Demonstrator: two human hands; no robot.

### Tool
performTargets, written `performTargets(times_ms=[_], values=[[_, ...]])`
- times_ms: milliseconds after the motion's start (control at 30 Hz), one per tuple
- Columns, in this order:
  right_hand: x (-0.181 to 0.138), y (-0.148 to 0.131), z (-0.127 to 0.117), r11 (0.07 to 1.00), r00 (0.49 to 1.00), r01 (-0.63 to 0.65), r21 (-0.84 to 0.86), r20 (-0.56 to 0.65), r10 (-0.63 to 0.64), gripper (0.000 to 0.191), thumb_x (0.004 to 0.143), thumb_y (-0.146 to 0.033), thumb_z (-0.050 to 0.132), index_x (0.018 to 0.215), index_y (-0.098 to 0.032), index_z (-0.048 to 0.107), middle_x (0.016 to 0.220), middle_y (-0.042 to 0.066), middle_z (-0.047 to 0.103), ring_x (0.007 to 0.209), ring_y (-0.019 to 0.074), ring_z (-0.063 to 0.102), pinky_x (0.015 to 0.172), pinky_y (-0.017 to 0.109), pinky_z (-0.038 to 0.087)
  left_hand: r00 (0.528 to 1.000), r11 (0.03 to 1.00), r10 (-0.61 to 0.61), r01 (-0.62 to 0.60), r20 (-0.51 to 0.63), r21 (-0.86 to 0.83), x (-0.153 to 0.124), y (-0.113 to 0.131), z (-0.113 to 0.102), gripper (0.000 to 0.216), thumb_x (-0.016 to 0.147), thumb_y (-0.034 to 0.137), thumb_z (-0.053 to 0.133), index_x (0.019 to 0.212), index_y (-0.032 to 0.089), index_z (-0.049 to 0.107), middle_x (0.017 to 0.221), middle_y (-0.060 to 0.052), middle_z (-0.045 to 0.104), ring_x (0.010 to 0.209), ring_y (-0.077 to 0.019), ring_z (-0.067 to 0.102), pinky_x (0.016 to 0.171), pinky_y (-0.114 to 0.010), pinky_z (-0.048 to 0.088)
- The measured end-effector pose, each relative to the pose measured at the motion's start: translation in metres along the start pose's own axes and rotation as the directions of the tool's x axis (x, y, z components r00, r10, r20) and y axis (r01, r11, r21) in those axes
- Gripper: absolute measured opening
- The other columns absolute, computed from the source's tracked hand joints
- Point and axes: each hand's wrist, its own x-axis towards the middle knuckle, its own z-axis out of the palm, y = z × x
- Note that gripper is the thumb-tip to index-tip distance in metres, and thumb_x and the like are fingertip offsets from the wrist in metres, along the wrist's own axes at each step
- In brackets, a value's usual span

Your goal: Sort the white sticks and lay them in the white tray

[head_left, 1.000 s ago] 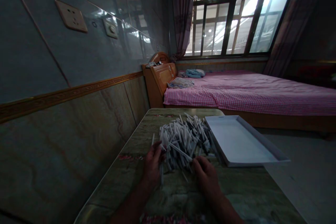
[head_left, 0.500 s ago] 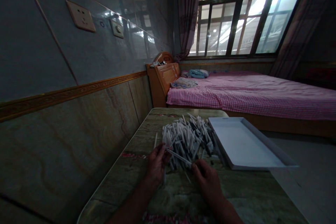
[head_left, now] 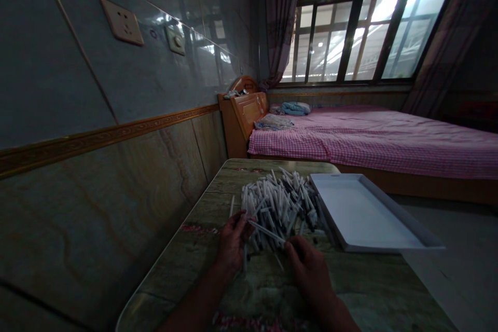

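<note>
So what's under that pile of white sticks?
The pile of white sticks lies on the marbled table, with the left hand and right hand at its near edge. Anything buried beneath is covered.

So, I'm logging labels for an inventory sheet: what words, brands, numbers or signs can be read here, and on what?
No text can be read anywhere in this view.
White sticks at the left hand and right hand: no print shows; too small and dim to tell.
White tray: plain, no label.
Wall socket: no legible marking.
</note>
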Motion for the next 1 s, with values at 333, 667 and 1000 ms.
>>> performTargets(times_ms=[333,667,1000], values=[[0.0009,0.0006,-0.0017,1.0,1.0,-0.006,0.002,-0.009,0.006,0.036,0.091,-0.049,0.048,0.072,-0.022,0.062,0.061,0.0,0.064,0.056,0.0163,0.062,0.055,0.023,0.041,1.0,1.0,-0.003,0.003,-0.026,-0.029,-0.0015,-0.0001,0.0014,0.014,0.078,0.003,0.071,0.082,0.015,0.067,0.069,0.0,0.075,0.062,-0.0122,0.073,0.057,-0.018,0.06],[-0.0017,0.0029,0.0013,0.994,0.996,0.084,-0.066,0.023,-0.082,0.035,0.096,-0.045,0.044,0.079,-0.021,0.063,0.067,0.002,0.067,0.059,0.0168,0.063,0.056,0.024,0.043,1.0,0.999,0.003,-0.004,0.028,0.039,-0.0019,-0.0024,-0.0013,0.024,0.066,0.012,0.084,0.083,0.015,0.068,0.071,-0.001,0.074,0.066,-0.0143,0.073,0.06,-0.02,0.06],[-0.0029,0.0072,0.0061,0.877,0.942,0.325,-0.354,0.043,-0.332,0.032,0.102,-0.03,0.035,0.103,-0.023,0.066,0.089,0.006,0.071,0.074,0.018,0.067,0.063,0.025,0.044,0.995,0.993,0.049,-0.058,0.082,0.102,-0.0041,0.0007,-0.0023,0.045,0.049,0.032,0.094,0.082,0.013,0.069,0.07,-0.002,0.074,0.065,-0.0159,0.072,0.058,-0.024,0.06]])
